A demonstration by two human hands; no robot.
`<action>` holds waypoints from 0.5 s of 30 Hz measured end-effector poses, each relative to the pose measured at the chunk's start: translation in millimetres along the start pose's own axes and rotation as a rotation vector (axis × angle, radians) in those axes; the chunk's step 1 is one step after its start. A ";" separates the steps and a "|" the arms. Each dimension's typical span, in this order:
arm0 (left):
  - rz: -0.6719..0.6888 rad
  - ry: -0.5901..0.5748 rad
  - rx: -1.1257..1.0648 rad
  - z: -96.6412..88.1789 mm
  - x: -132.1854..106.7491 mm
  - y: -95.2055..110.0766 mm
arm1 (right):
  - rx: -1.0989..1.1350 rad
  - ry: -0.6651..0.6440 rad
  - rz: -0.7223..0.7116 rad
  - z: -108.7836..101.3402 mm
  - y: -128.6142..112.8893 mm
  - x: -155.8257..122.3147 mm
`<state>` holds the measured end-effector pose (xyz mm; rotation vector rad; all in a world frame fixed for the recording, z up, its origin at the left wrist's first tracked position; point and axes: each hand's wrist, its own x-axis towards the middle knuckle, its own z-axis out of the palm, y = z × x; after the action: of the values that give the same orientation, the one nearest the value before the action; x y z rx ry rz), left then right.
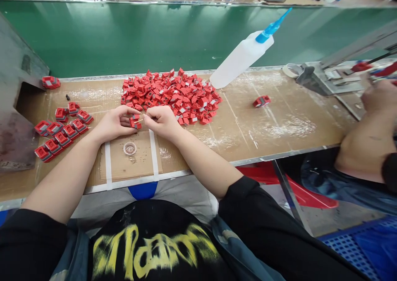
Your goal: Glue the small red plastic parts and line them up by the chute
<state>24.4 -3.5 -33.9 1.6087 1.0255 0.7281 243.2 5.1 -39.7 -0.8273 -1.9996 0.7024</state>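
My left hand (112,125) holds a small red plastic part (135,121) between thumb and fingers, above the front of the bench. Closed in a pinch, my right hand (163,123) grips a thin pale stick (141,120), whose tip reaches to the red part. Just below the hands, a small clear cup (129,148) with a little liquid stands on a taped cardboard sheet (124,168). Behind them lies a large heap of similar red parts (173,95). To the left, several red-and-grey parts (63,139) are set out in rows.
A white squeeze bottle (240,60) with a blue nozzle stands behind the heap. One red part (262,101) lies to the right. A metal machine (18,86) borders the left side. At right, a co-worker's arm (366,136) reaches near a metal fixture (316,80).
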 end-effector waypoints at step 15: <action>-0.008 0.007 0.030 1.9 -0.8 4.3 | 0.008 0.022 0.030 -0.5 -4.8 0.8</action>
<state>26.8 -5.4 -30.2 1.6276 1.0520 0.7168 241.9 2.8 -35.6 -0.8587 -1.9669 0.7147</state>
